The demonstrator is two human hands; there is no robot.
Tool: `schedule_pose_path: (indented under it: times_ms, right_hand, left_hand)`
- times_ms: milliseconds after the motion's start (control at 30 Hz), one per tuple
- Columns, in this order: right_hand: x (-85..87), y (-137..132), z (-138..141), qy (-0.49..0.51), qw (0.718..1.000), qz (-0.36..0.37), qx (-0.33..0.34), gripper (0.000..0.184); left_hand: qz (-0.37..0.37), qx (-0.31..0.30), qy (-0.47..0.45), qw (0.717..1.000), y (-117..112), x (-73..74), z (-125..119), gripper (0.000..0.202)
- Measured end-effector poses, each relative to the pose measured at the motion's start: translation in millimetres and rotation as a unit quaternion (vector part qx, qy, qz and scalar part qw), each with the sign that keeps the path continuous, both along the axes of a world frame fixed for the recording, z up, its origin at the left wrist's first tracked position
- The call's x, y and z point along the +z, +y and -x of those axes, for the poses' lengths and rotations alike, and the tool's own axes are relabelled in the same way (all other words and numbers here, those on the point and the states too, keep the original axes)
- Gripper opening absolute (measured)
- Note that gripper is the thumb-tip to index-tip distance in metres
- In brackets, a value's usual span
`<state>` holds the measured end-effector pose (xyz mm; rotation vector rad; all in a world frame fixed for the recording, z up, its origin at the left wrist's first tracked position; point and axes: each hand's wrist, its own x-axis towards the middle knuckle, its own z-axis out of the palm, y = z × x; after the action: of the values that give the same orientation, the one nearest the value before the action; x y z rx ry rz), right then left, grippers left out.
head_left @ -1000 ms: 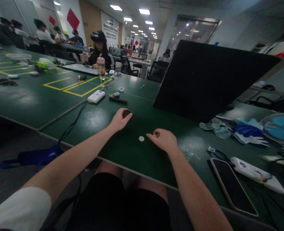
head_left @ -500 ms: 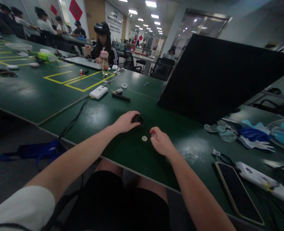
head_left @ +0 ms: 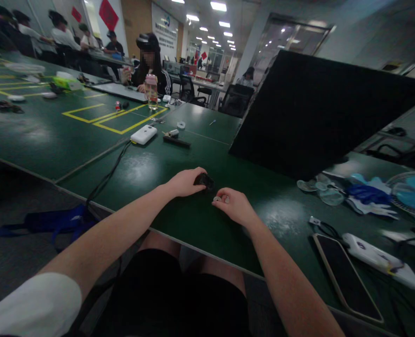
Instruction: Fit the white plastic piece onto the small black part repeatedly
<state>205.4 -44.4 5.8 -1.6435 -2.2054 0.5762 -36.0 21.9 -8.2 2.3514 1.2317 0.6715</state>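
Note:
My left hand (head_left: 188, 182) is closed round a small, dark, chunky object (head_left: 205, 181) just above or on the green tabletop (head_left: 179, 215); its kind is not clear. To the right, my right hand (head_left: 236, 205) pinches a small pale ring-like disc (head_left: 217, 200) between thumb and fingertips. Another small pale piece (head_left: 226, 199) shows within the curled fingers of that hand, too small to name. The two hands are close together but apart.
A large black panel (head_left: 316, 117) stands tilted at the right. Phone (head_left: 346, 276), white power bank (head_left: 379, 260), gloves (head_left: 369, 199) and fan (head_left: 413, 194) lie right. Farther off are a white power bank (head_left: 144, 135), black bar (head_left: 177, 141), bottle (head_left: 151, 93) and a seated person (head_left: 151, 70).
My right hand has moved left and its fingers have taken hold of the pale disc that lay on the table. The left hand with the dark object has shifted slightly nearer me.

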Motion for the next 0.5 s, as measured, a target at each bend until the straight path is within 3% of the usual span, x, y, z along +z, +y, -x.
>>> schedule_pose_path:
  times_ms: [233, 400, 500]
  right_hand:
    - [-0.5, 3.7, -0.2, 0.011, 0.999, -0.002, -0.033, 0.025]
    - [1.8, 1.9, -0.7, 0.08, 0.989, -0.112, -0.051, 0.024]
    - [2.2, -1.0, 1.3, 0.085, 0.982, -0.166, -0.004, 0.021]
  left_hand:
    - [-0.031, -0.013, 0.01, 0.999, -3.4, 3.6, -0.7, 0.049]
    - [-0.05, -0.051, 0.01, 0.997, -7.6, 1.9, -5.3, 0.05]
    - [-0.055, -0.073, 0.011, 0.996, -11.8, 1.9, -10.8, 0.05]
